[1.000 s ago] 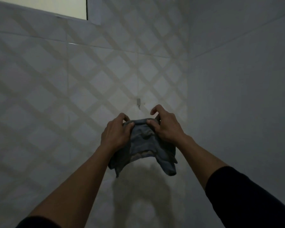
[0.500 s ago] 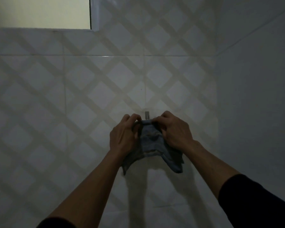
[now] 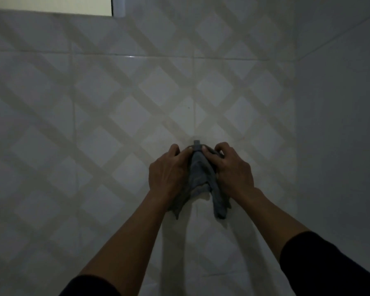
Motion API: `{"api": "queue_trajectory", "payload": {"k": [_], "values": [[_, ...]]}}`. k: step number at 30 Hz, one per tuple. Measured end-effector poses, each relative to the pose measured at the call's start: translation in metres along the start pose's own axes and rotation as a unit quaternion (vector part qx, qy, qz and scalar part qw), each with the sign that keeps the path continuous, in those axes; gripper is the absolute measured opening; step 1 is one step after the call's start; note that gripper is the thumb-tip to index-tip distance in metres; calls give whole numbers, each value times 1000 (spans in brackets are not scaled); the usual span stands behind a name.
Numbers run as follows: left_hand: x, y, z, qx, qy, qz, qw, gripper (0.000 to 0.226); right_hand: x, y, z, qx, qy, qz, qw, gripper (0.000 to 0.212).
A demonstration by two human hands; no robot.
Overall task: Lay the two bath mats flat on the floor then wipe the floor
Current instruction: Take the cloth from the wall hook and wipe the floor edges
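Note:
A small grey-blue cloth [image 3: 200, 178] hangs against the tiled wall, its top edge bunched at a small wall hook [image 3: 197, 144]. My left hand [image 3: 169, 174] grips the cloth's left side, thumb up by the hook. My right hand [image 3: 231, 169] pinches the right side just beside the hook. Two ends of the cloth dangle below my hands. No bath mat or floor is in view.
The tiled wall [image 3: 115, 124] with a diamond pattern fills the view. A plain side wall [image 3: 340, 124] meets it in a corner on the right. A window opening [image 3: 51, 5] sits at the top left. The room is dim.
Both hands have carried the cloth forward and up to the wall hook. The cloth's top edge now sits bunched at the hook, with my hands closer together.

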State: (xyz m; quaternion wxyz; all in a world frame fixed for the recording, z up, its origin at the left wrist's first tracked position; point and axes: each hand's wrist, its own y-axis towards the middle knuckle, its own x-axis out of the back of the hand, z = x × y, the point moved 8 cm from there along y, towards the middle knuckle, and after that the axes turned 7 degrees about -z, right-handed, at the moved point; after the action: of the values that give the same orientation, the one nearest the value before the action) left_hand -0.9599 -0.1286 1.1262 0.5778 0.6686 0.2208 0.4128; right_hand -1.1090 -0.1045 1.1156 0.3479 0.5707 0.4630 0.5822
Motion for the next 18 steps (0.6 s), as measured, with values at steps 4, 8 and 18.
{"api": "queue_trajectory", "payload": {"k": [4,8,18], "values": [[-15,-13,6,8,7,-1,1000,33,-6,-9,3,-34,11,7,999,51],[-16,-18,6,38,-8,23,999,38,-1,-19,5,-68,27,56,996,58],[35,-64,-6,93,32,243,965,56,43,-59,33,-108,-60,253,960,56]]}}
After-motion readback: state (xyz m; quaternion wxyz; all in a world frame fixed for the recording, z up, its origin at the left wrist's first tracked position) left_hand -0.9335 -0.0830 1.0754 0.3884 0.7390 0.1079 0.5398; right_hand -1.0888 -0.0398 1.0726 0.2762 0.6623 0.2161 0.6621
